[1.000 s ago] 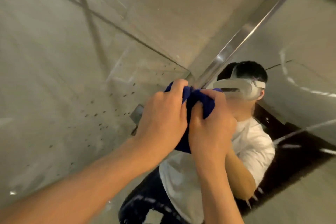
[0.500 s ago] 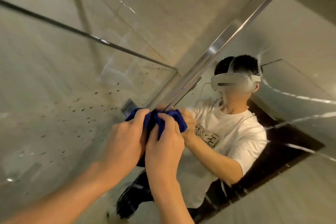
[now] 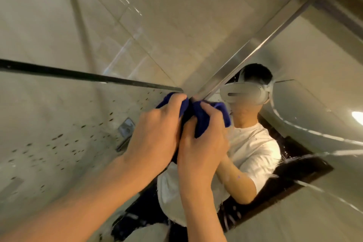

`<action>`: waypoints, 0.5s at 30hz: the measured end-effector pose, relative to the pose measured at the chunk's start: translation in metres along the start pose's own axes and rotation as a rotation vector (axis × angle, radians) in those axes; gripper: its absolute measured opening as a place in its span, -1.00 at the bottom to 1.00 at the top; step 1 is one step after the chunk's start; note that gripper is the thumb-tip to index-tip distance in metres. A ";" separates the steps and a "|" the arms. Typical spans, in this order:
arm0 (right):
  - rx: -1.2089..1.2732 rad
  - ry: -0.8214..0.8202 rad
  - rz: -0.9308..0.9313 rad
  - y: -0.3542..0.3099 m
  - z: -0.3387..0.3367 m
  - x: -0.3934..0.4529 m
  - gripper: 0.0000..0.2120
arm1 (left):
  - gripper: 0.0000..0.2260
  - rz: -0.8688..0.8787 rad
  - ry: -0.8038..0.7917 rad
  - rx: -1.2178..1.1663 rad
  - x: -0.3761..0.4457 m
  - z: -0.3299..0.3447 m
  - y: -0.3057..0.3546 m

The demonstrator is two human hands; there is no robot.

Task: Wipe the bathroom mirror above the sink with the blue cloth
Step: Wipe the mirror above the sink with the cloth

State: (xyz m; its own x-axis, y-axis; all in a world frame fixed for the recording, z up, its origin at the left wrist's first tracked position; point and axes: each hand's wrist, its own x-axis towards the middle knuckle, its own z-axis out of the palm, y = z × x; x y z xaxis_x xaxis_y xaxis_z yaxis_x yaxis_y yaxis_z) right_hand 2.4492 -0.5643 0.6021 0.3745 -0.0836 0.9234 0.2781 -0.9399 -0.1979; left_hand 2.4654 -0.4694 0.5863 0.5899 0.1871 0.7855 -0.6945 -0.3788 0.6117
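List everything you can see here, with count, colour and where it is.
cloth: one, dark blue, bunched against the mirror by its frame edge
mirror: one, right side, wet streaks, reflects a person in a white shirt
frame: one, silver, mirror's left edge
glass panel: one, clear, dark specks, left
rail: one, black, atop the panel
wall tiles: several, beige, upper centre
left hand: one, grips the cloth
right hand: one, grips the cloth
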 end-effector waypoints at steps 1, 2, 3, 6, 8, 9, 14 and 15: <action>-0.011 -0.018 -0.026 0.001 0.004 -0.010 -0.71 | -0.74 -0.016 -0.021 0.013 -0.013 0.001 -0.008; -0.029 -0.075 -0.027 -0.006 0.004 -0.028 -0.73 | -0.70 -0.041 -0.044 0.020 -0.027 0.002 -0.016; -0.032 -0.117 -0.016 0.001 0.010 -0.043 -0.75 | -0.65 -0.078 -0.079 0.020 -0.041 0.003 -0.024; -0.047 -0.358 0.013 0.068 0.048 -0.058 -0.80 | -0.48 -0.189 -0.161 0.059 -0.078 0.005 -0.041; -0.057 -0.541 0.056 0.095 0.058 -0.057 -0.78 | -0.50 -0.250 -0.178 0.061 -0.084 0.006 -0.044; 0.012 -0.534 0.051 0.070 0.046 -0.052 -0.83 | -0.55 -0.287 -0.174 0.048 -0.082 0.004 -0.043; 0.050 -0.250 -0.012 0.003 -0.006 -0.010 -0.73 | -0.72 -0.218 -0.009 -0.090 -0.033 -0.006 -0.001; 0.059 -0.168 -0.021 0.001 -0.009 0.013 -0.73 | -0.73 -0.173 0.059 -0.134 -0.014 -0.008 0.011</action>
State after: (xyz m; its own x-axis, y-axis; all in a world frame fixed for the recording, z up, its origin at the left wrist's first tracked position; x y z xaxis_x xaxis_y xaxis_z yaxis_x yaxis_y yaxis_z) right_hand 2.4459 -0.5694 0.6166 0.5090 -0.0027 0.8608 0.3374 -0.9194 -0.2024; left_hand 2.4466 -0.4689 0.5831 0.6825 0.2933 0.6695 -0.6359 -0.2134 0.7417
